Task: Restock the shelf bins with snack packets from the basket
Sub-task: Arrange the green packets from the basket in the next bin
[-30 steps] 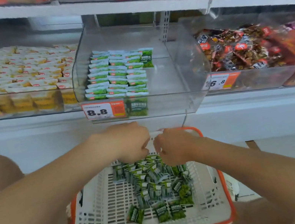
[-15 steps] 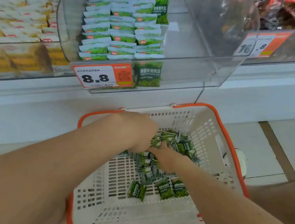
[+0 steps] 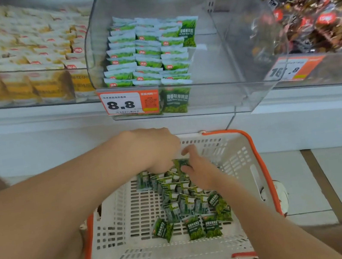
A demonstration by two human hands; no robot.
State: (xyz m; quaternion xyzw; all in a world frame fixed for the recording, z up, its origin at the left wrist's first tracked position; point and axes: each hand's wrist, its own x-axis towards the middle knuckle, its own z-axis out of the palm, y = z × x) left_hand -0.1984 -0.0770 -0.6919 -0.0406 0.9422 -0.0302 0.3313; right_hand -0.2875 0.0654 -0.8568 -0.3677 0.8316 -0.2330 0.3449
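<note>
Right hand pinches packet; left hand grip unclear.

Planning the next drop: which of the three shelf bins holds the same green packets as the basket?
The middle bin, tagged 8.8: rows of green packets. The left bin holds yellow ones, the right bin dark red.

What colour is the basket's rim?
The rim is orange, on a white basket; head view.
</note>
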